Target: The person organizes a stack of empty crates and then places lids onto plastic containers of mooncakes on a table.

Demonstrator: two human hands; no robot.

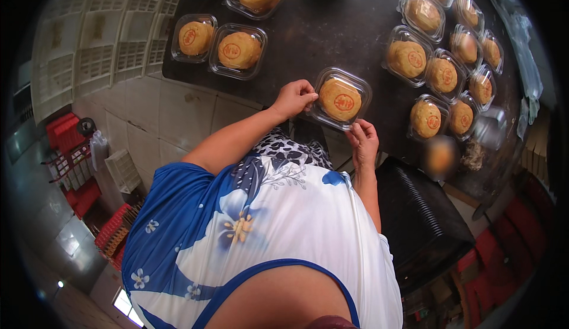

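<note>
A clear plastic clamshell box (pixel 363 90) sits at the table's near edge, right before me. Inside it lies a round golden pastry (pixel 340 100) with a red stamp on top. My left hand (pixel 294 99) pinches the box's left rim between thumb and fingertips. At the near right corner, the fingers of my right hand (pixel 364 140) grip the rim. The lid looks lowered over the pastry; whether every edge is pressed together cannot be told.
More boxed pastries (pixel 238 51) stand at the left of the dark table (pixel 306 31). Several others (pixel 444 75) crowd its right side. White plastic crates (pixel 100 31) rise at far left. Beside my right arm is a black bin-like object (pixel 418 222). Plastic film (pixel 524 53) hangs at far right.
</note>
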